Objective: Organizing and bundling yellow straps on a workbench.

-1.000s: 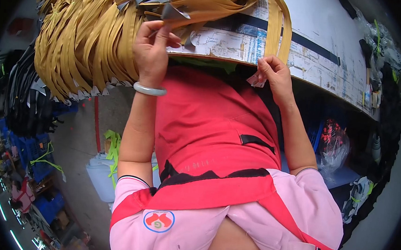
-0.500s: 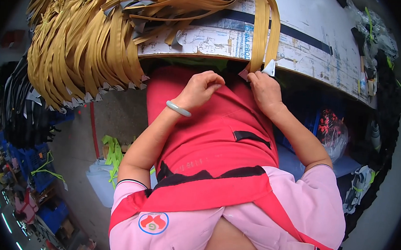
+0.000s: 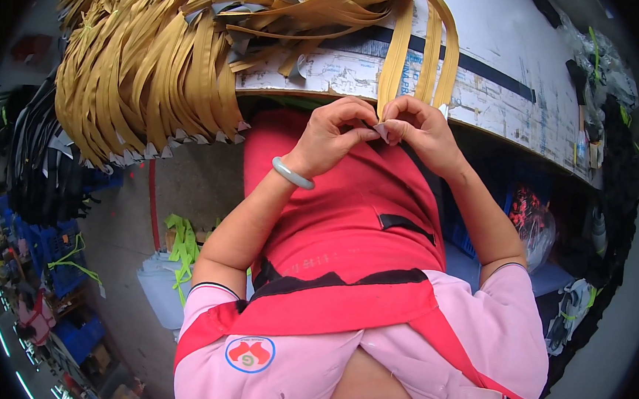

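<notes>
1. Your left hand [image 3: 339, 130] and right hand [image 3: 426, 135] pinched the pale tip [image 3: 381, 132] of a yellow strap [image 3: 394, 65] draped over the table [image 3: 501, 34].
2. It seemed light, floppy, best held by that tip.

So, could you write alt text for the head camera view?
A person's left hand and right hand are together at the pale end of a yellow strip, above a red apron. Bundled yellow strips fill the upper left, beside a white tabletop.

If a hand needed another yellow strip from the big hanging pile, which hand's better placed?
Probably the left hand: it is nearer the hanging pile, while the right hand is farther away. Both are at one strip now.
</notes>
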`<state>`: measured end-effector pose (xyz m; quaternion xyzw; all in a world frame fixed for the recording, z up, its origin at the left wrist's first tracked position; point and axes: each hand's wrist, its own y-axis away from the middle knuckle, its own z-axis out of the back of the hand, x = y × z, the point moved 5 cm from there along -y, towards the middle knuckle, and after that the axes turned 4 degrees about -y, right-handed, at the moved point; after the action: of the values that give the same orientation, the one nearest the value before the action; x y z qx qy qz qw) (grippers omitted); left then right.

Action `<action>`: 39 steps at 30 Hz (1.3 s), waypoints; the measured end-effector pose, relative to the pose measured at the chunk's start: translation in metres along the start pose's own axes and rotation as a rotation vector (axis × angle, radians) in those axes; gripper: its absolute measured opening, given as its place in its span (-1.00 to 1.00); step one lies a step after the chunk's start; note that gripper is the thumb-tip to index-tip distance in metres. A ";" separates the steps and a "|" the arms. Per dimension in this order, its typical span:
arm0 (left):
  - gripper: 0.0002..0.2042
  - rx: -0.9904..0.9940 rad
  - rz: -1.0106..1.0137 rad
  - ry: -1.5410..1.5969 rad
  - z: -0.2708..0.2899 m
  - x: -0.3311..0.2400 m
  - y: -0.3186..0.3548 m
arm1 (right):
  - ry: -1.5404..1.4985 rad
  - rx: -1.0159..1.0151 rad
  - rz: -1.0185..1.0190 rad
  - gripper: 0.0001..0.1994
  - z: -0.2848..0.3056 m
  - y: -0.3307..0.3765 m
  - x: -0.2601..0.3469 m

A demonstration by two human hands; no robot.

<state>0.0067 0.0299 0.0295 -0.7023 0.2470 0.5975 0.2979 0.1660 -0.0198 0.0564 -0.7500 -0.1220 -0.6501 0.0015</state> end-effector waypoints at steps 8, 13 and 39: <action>-0.91 0.040 -0.053 0.074 0.021 -0.010 -0.014 | 0.099 0.199 -0.220 -0.86 0.003 -0.031 0.014; -0.91 0.035 0.102 0.303 0.030 -0.007 -0.019 | 0.057 0.281 -0.209 -0.83 -0.005 -0.043 0.028; -0.87 -0.136 -0.338 -0.637 0.038 -0.039 -0.011 | -0.048 -0.272 0.097 -0.78 -0.005 -0.033 0.007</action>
<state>-0.0183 0.0638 0.0656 -0.5301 -0.0182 0.7436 0.4071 0.1558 0.0129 0.0592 -0.7638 0.0037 -0.6415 -0.0714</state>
